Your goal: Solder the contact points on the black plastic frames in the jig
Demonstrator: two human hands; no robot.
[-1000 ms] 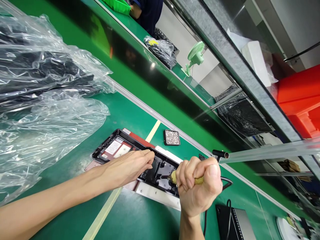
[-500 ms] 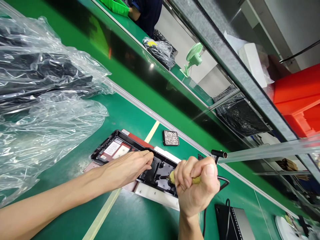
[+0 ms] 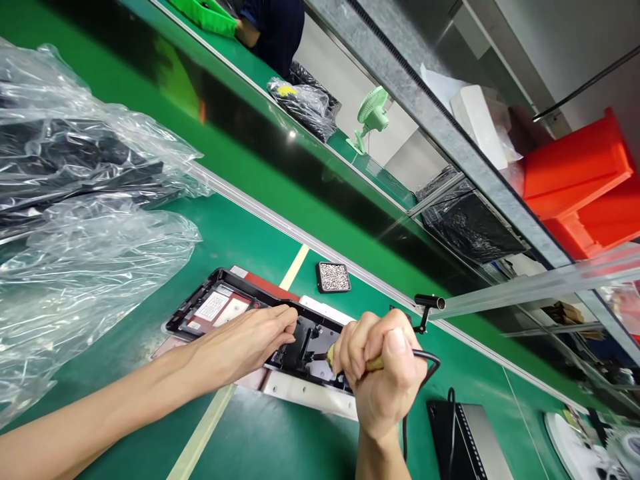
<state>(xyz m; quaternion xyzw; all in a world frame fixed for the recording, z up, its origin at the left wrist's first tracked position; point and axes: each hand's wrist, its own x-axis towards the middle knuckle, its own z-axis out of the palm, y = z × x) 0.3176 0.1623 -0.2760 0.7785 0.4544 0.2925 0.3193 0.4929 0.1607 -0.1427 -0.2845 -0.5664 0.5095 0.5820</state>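
Observation:
My right hand [image 3: 383,370] is wrapped around the yellow handle of a corded electric screwdriver [image 3: 374,364], whose black cord loops out behind the fist. Its dark shaft points left and down into a long black plastic housing [image 3: 223,275], open side up. The housing lies slantwise on a fixture with white blocks [image 3: 310,396] and a reddish base. My left hand [image 3: 255,333] rests over the middle of the housing, its fingers bent and pressed together. Whatever those fingertips may hold is hidden. Behind the housing stands a small black tray [image 3: 333,277] filled with tiny silvery pieces.
Clear plastic bags with black parts [image 3: 85,167] cover the left of the green bench. A short black tube on a bracket [image 3: 430,303] stands right. A dark flat box [image 3: 467,437] lies front right. Beyond are a green fan [image 3: 373,113], red bins [image 3: 575,187] and another person [image 3: 275,33].
The whole scene has shifted slightly left in view as the camera turned. Both hands keep their places at the housing, and the screwdriver stays pointed into it.

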